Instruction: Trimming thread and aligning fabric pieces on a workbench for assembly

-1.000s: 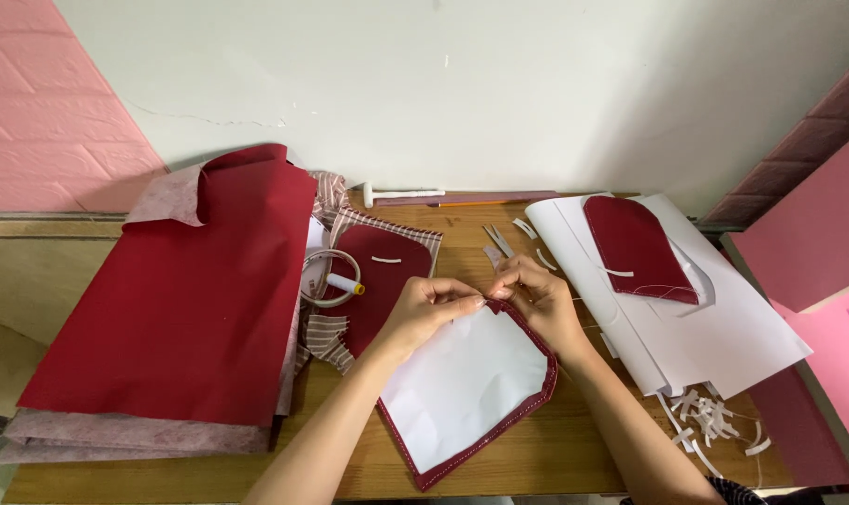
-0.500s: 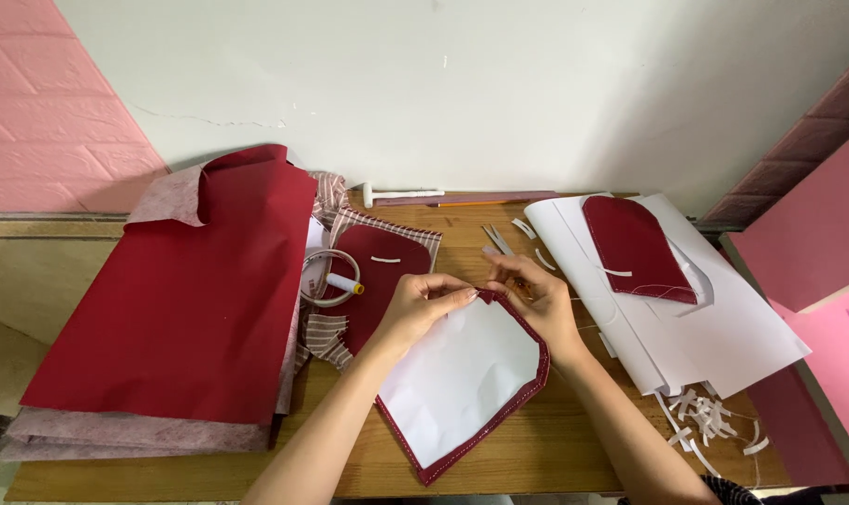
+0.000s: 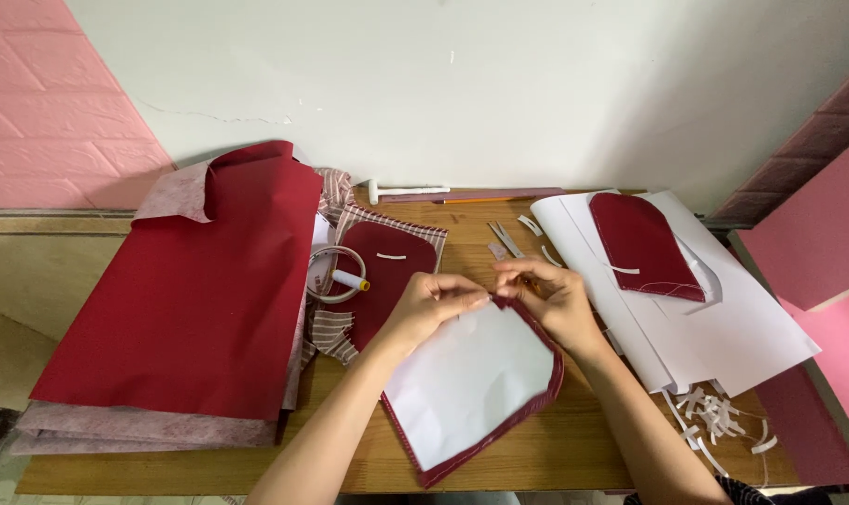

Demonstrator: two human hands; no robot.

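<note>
A dark red fabric piece [image 3: 527, 411] lies on the wooden table [image 3: 583, 449] with a white paper template [image 3: 467, 379] on top of it. My left hand [image 3: 429, 304] pinches the piece's top edge against the paper. Just to its right, my right hand [image 3: 551, 295] pinches the same folded edge at the upper corner. The fingertips of both hands nearly meet there.
A large stack of red fabric [image 3: 191, 299] fills the table's left side. Beside it lie a second red piece on striped cloth [image 3: 387, 266], a hoop with a small spool [image 3: 345, 278], tweezers [image 3: 507, 238], white sheets with another red piece [image 3: 644, 245], and paper scraps [image 3: 714, 416].
Both hands have shifted slightly along the top edge of the red piece, and the piece with its paper has turned a little.
</note>
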